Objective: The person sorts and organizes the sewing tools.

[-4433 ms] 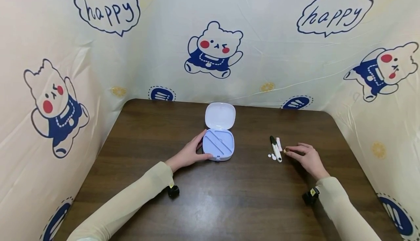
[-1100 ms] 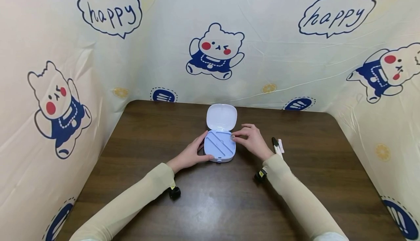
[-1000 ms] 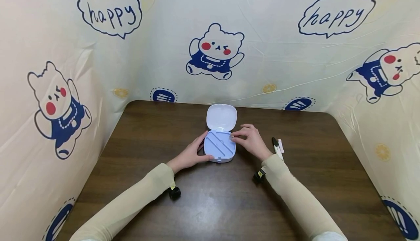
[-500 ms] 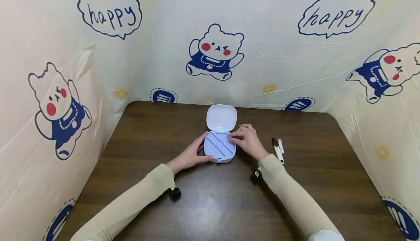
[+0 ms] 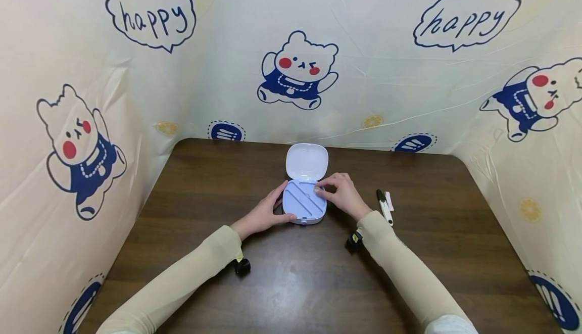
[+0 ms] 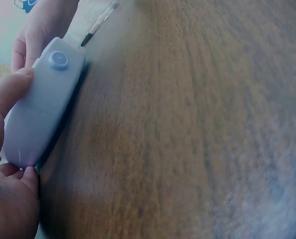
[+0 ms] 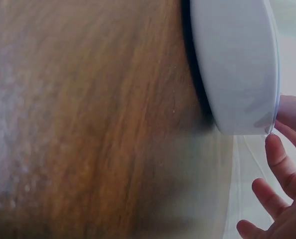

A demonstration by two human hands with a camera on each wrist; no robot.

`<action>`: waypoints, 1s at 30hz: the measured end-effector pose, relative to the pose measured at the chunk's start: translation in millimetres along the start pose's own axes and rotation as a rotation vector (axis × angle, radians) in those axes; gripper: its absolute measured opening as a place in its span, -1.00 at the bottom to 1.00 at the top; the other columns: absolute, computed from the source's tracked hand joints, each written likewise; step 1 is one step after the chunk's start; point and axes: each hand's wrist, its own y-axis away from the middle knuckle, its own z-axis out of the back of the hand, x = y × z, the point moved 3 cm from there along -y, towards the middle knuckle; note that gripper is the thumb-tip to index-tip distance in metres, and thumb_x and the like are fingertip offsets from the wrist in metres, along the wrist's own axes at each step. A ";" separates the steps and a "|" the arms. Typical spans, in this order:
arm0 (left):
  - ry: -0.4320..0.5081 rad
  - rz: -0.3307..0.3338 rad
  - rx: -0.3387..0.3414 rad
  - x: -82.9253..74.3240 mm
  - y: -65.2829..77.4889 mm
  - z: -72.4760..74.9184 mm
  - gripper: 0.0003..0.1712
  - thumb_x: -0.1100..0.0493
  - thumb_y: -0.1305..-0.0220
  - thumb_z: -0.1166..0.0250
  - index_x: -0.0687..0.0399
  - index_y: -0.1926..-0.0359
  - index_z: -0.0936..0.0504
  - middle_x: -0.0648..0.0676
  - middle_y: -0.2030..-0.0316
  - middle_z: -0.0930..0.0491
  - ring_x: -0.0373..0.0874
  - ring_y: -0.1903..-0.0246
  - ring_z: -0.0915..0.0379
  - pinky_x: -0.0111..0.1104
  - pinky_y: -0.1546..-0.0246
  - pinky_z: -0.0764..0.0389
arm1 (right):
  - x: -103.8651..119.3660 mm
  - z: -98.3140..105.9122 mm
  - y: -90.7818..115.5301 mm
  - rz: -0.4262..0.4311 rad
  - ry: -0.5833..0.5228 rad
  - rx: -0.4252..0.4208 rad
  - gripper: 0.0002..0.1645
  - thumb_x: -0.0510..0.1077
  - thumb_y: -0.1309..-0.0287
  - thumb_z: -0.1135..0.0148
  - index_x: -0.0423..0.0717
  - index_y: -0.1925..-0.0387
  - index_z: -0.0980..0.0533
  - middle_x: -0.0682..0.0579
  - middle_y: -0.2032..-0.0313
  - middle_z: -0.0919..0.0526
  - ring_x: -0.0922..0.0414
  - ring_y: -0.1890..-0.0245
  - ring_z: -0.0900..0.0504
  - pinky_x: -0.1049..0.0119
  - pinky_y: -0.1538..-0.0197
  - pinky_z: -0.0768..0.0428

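Here on the dark brown wooden worktop (image 5: 291, 293), a pale-blue, rounded-square plastic box (image 5: 303, 206), diagonally divided inside, is clasped at its left side in the grip of the left hand (image 5: 264, 213), midway between side edges and nearer the far edge, toward which its whitish lid (image 5: 306, 162) is flipped open. Over the box's far right corner, a tiny pale piece (image 5: 317, 189), too small to be made out clearly, is pinched between thumb and forefinger of the right hand (image 5: 344, 196)! Toward the worktop's right edge, a slim black-and-white stick (image 5: 385, 209) is seen lying beside a shorter pinkish-white stick (image 5: 389, 200).
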 end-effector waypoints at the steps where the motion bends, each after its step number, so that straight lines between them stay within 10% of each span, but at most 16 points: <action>1: -0.003 0.003 0.001 0.1 -0.2 0.0 0.24 -0.05 -0.30 -0.51 -0.02 -0.70 0.16 0.10 -0.65 0.07 -0.05 -0.59 0.01 -0.21 -0.53 -0.22 | 0.1 0.2 0.0 -0.004 -0.002 0.006 -0.74 -0.05 -0.28 -0.48 0.02 0.02 -0.78 0.00 0.13 -0.66 -0.11 -0.21 -0.38 -0.11 -0.27 -0.39; 30: 0.007 -0.019 0.000 1.1 -0.9 -0.4 0.24 -0.02 -0.30 -0.52 0.03 -0.69 0.15 0.11 -0.65 0.08 -0.05 -0.60 0.04 -0.22 -0.52 -0.22 | 0.1 1.9 3.4 0.018 -0.030 0.029 -0.68 -0.02 -0.33 -0.42 0.05 -0.08 -0.73 0.01 -0.01 -0.69 -0.08 -0.22 -0.42 -0.15 -0.34 -0.34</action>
